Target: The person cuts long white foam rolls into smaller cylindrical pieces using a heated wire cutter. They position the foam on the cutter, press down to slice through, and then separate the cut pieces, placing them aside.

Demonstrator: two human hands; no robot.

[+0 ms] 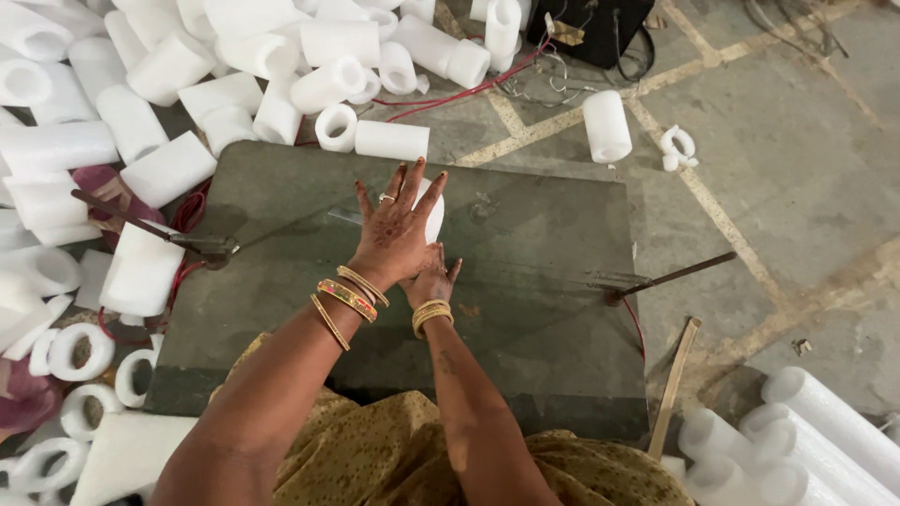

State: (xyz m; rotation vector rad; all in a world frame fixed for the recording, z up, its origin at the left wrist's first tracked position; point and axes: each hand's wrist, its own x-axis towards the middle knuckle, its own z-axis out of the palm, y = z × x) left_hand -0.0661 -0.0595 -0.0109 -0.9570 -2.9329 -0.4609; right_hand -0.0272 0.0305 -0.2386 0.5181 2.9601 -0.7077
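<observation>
Two hands press one white foam tube [433, 214] down near the middle of a dark green slab [525, 234]. Her left hand [394, 234] lies flat on top of the tube with fingers spread and straight, not curled round it. Her right hand [433, 279] sits just behind, on the slab's near side, partly hidden under the left wrist; whether it grips the tube I cannot tell. A thin wire [525, 272] crosses the slab beside the tube, ending at a metal rod [675, 275] on the slab's right edge. Beyond the slab's far and left edges lie heaps of cut foam tubes [169, 66].
</observation>
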